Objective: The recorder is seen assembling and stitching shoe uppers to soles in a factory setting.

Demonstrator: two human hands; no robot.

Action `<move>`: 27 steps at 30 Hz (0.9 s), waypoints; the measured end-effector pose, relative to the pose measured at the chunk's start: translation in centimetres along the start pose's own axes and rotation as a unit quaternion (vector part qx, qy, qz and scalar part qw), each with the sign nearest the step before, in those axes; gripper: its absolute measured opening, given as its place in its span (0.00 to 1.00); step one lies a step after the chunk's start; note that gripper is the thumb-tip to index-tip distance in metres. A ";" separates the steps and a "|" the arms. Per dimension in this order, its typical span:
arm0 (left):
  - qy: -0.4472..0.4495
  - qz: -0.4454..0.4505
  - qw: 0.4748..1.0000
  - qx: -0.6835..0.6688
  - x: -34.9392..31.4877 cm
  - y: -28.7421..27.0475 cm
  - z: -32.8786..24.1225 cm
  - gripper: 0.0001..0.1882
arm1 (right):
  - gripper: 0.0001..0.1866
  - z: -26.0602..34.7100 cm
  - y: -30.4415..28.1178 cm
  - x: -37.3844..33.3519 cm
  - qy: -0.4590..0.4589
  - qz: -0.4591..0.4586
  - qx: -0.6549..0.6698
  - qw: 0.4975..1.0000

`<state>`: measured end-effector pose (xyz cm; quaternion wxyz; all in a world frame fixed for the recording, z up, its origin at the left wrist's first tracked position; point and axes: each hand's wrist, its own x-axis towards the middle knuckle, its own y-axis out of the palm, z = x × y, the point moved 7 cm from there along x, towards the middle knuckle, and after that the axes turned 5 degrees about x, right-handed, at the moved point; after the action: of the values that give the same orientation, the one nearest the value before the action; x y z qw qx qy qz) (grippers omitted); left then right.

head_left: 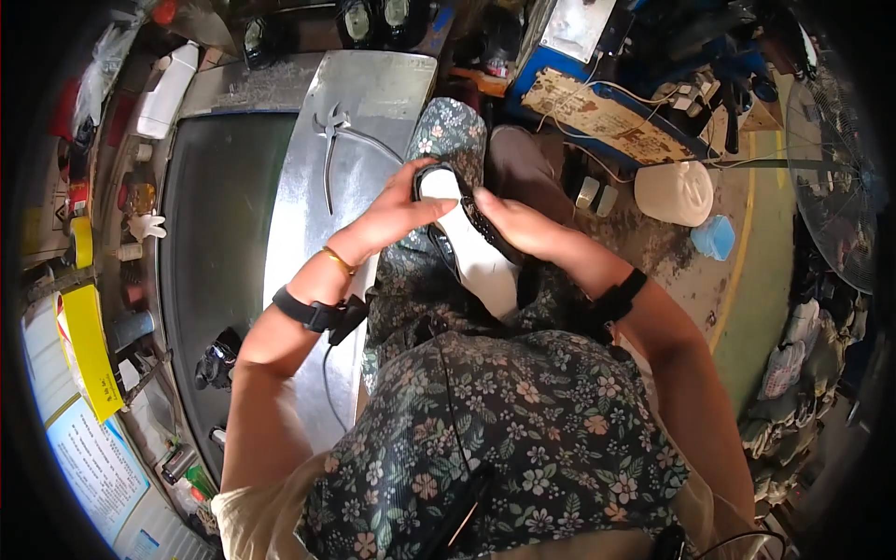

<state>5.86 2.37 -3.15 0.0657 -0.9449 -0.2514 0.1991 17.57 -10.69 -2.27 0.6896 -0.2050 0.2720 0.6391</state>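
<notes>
A black shoe with a white underside (476, 257) lies sole up over my lap, one end pointing away from me. My left hand (397, 217) grips its far left side, with the thumb laid across the white sole and the fingers curled round the edge. On the opposite side, my right hand (518, 226) presses against the black upper, its thumb along the rim and its other fingers hidden beneath. Lasting pincers (332, 140) with spread handles lie on the metal worktop (303, 201), left of my left hand.
A dark belt (229, 205) runs beyond the worktop on the left. Black shoes (359, 21) stand at the far end. Right of me are a whitish plastic jug (667, 194), a blue container (713, 238), loose cables and a large fan (835, 177). A yellow box (89, 355) sits far left.
</notes>
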 end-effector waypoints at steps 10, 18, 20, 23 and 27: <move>-0.081 0.149 0.985 0.006 -0.5 -0.2 -1.5 0.49 | 0.35 -1.6 1.1 -0.9 -0.167 0.025 0.126 0.978; -0.073 0.229 0.969 0.057 -2.0 -0.5 -1.6 0.54 | 0.29 -2.7 1.6 0.1 -0.139 0.103 0.020 0.985; -0.047 0.248 0.967 -0.023 -2.2 0.4 -2.2 0.57 | 0.28 -2.6 1.4 -0.3 -0.158 0.086 0.093 0.979; 0.046 0.016 0.960 -0.276 -1.9 0.3 -2.7 0.35 | 0.26 -3.4 1.0 0.8 -0.090 0.017 0.267 0.959; -0.052 -0.268 0.958 0.087 -3.3 1.7 -0.1 0.24 | 0.24 -0.7 1.4 2.4 -0.204 -0.037 0.076 0.975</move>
<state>4.07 -0.77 -2.27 0.1848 -0.8221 -0.4799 0.2444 16.18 -9.11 -4.28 0.7674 -0.0277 0.1653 0.6188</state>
